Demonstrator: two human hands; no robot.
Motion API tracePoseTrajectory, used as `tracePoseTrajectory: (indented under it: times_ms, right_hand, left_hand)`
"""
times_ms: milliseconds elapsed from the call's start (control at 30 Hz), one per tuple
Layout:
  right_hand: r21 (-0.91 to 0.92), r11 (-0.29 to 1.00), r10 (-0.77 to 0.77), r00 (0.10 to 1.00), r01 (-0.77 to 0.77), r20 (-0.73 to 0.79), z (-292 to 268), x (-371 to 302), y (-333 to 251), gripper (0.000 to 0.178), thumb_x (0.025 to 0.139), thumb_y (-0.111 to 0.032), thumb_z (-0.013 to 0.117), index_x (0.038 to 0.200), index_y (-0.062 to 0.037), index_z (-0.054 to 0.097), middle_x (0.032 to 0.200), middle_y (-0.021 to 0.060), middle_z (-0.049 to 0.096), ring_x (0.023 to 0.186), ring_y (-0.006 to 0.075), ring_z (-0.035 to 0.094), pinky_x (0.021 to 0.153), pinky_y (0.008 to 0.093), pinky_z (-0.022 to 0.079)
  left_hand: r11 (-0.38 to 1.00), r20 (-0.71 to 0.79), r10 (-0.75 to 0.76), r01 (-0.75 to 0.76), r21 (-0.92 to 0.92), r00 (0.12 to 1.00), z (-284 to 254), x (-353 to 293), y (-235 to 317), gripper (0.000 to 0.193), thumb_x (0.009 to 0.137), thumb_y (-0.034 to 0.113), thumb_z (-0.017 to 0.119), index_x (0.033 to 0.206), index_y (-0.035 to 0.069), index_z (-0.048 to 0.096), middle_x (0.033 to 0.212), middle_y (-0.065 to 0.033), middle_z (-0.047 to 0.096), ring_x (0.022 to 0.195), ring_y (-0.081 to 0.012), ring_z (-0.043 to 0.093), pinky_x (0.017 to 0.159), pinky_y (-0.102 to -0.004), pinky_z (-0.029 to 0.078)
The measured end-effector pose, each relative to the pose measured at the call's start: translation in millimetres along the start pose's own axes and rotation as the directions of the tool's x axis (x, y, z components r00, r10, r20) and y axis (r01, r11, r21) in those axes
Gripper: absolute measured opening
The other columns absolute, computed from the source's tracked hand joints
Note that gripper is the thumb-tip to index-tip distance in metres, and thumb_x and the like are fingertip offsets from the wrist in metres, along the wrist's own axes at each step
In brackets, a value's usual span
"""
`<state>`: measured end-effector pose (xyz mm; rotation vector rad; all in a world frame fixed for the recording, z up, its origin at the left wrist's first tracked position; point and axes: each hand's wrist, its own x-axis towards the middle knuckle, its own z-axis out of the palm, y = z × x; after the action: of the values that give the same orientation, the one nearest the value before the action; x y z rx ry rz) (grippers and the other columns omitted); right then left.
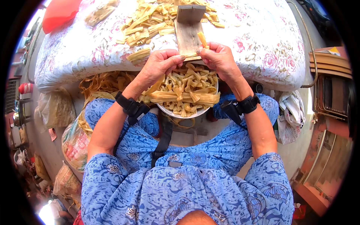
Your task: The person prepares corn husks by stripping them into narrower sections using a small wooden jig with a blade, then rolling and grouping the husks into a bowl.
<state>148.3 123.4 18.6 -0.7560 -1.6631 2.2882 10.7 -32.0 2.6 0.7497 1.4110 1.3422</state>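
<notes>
Between my two hands is a pale yellow strip (203,39) that looks like dried corn husk. My right hand (222,62) pinches it, and one end stands up above the thumb and finger. Thumb against finger, my left hand (161,64) is closed at the strip's other side, near the board's front edge. Both hands are over the near end of a wooden board (188,35), which has an upright block at its far end. Below them, a white bowl (202,111) is heaped with knotted husk pieces (187,84), and a longer bundle (176,98) lies across the top.
A flowered cloth (270,45) covers the table, where loose husk strips (150,24) lie in a pile. A red bag (60,15) is at the far left. Husks (107,84) hang beside my left knee. Plastic bags (56,107) and a white bag (290,116) flank my legs.
</notes>
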Motion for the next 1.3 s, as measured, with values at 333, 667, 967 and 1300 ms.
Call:
tracePoseTrajectory:
  times_ms: [333,667,967,1300]
  right_hand:
    - [-0.156,0.93,-0.363,0.903,0.333,-0.23,-17,82,1,0.011,0.079,-0.011,0.063,0.08,-0.0004,0.06,0.06,0.001,0.058,0.049,0.0037,0.05,0.045,0.0157,0.039]
    - [-0.485,0.846,-0.26,0.966,0.22,-0.015,-15,47,5,0.017,0.08,-0.016,0.061,0.075,0.0004,0.06,0.054,0.0003,0.054,0.045,0.0043,0.049,0.042,0.0189,0.04]
    - [-0.731,0.589,-0.122,0.933,0.343,0.339,-10,-10,15,0.023,0.076,-0.01,0.066,0.092,0.0002,0.053,0.064,0.0026,0.058,0.057,0.0059,0.053,0.052,0.0221,0.044]
    - [-0.889,-0.056,-0.4,0.806,0.454,0.437,14,1,136,0.02,0.069,-0.012,0.057,0.086,-0.0022,0.054,0.092,0.016,0.051,0.089,0.0324,0.05,0.066,0.0382,0.049]
  left_hand:
    - [0.747,-0.108,0.467,-0.326,0.58,0.878,-31,91,12,0.017,0.085,0.015,0.053,0.08,0.001,0.06,0.058,-0.001,0.051,0.054,-0.0077,0.045,0.051,-0.023,0.039]
    - [0.861,-0.145,0.343,-0.25,0.442,0.928,-31,59,4,0.018,0.089,0.019,0.05,0.086,0.005,0.06,0.061,0.0064,0.048,0.054,-0.0012,0.039,0.049,-0.0163,0.034]
    - [0.875,-0.003,0.234,-0.209,0.436,0.972,-22,20,1,0.019,0.088,0.016,0.05,0.083,0.001,0.06,0.06,0.0029,0.05,0.056,-0.0047,0.044,0.052,-0.0202,0.037]
    - [0.859,0.003,0.195,-0.173,0.482,0.981,-23,13,-22,0.021,0.088,0.018,0.049,0.084,0.0,0.06,0.059,0.0025,0.051,0.054,-0.005,0.045,0.049,-0.0201,0.038]
